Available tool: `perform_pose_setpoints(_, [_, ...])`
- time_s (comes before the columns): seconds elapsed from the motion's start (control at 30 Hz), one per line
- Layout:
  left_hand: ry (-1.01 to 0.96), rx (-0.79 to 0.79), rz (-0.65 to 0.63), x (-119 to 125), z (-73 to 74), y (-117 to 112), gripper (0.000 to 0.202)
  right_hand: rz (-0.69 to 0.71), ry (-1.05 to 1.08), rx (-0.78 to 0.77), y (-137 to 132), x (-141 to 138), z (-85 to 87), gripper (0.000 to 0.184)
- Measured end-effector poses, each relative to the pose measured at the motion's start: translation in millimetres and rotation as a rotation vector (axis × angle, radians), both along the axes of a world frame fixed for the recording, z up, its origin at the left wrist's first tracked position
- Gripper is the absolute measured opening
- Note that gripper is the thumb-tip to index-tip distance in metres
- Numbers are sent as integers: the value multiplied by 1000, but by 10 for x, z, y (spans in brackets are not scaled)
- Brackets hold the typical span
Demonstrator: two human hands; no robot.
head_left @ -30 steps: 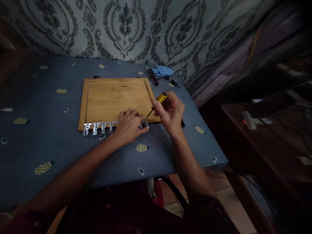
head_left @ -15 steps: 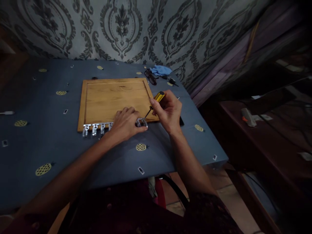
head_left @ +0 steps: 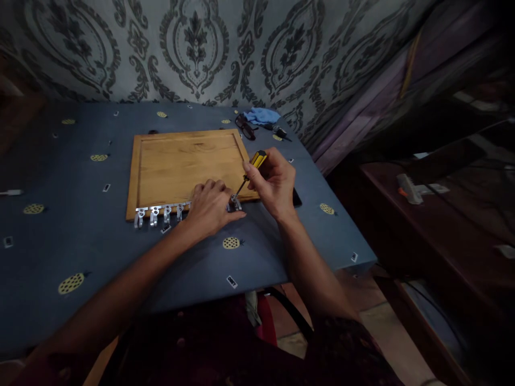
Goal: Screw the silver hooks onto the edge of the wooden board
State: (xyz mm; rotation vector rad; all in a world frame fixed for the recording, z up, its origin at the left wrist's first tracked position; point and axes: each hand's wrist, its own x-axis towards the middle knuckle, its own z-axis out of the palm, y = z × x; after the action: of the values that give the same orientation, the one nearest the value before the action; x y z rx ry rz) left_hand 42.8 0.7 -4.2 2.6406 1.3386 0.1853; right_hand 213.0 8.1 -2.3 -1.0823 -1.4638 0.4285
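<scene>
A wooden panel with a raised frame lies flat on the table. Along its front edge runs a metal hook rail, its hooks hanging over the side. My left hand is on the rail near its right end, fingers bent over the panel and thumb along the front, hiding part of the rail. In my right hand is a yellow and black screwdriver, tilted, held between thumb and fingers. Its tip reaches the rightmost visible hook, beside my left thumb; any screw there is too small to make out.
At the back right of the table lie sunglasses, a blue cloth and a dark keyed object. A dark flat object shows behind my right wrist. A white cable end lies far left.
My left hand has shifted slightly right along the rail, uncovering more of a hook on its left. The screwdriver stays at the rail's right end. The view has moved a little.
</scene>
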Motion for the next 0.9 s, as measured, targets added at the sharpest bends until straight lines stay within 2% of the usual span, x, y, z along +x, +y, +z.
perform_pose_setpoints(0.3, [-40, 9, 19, 6, -53, 8, 43, -11, -67, -20, 0, 30, -34, 37])
perform_pose_setpoints(0.47, [-89, 19, 22, 4, -76, 19, 37, -48, -20, -6, 3, 36, -39, 40])
perform_pose_setpoints(0.6, [-84, -3, 20, 0, -57, 17, 37, -56, 60, 18, -12, 22, -23, 39])
perform_pose_setpoints(0.9, [-57, -34, 28, 9, -3, 4, 41, -9, 70, 6, -36, -30, 20, 42])
